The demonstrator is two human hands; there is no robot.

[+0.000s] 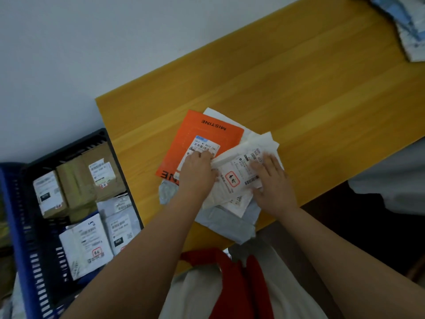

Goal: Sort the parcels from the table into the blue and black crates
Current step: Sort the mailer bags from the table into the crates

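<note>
Blue crate (13,226) at far left of the scene, below table level, with black crate (69,146) nested just inside or beside it; which of the two held the load not determinable. Cartons (76,180) and white mailers (87,245) already packed there, labels up. To the right, yellow wooden table (287,88), with a small stack of parcels near its left near corner. Orange parcel (200,143) lying flat at the left of the stack, over a white sheet and a grey poly bag (225,222). Left hand (197,173) laid on the near right part of the orange parcel, fingers extended over its shipping label and touching the left edge of the white parcel (239,173); pinch or mere press not determinable. White parcel lying flat on top of the stack, long axis running from near left to far right, label up with red stamp showing. Right hand (271,183) spread flat on the right half of the white parcel, fingers pointing far left, pressing rather than gripping. White parcel thus bracketed directly between both hands, crates well apart to the left. Left hand judged nearer to the crates, so a leftward carry across the table edge judged most likely. More parcels (404,24) at the far right corner of the table, unsorted.
</note>
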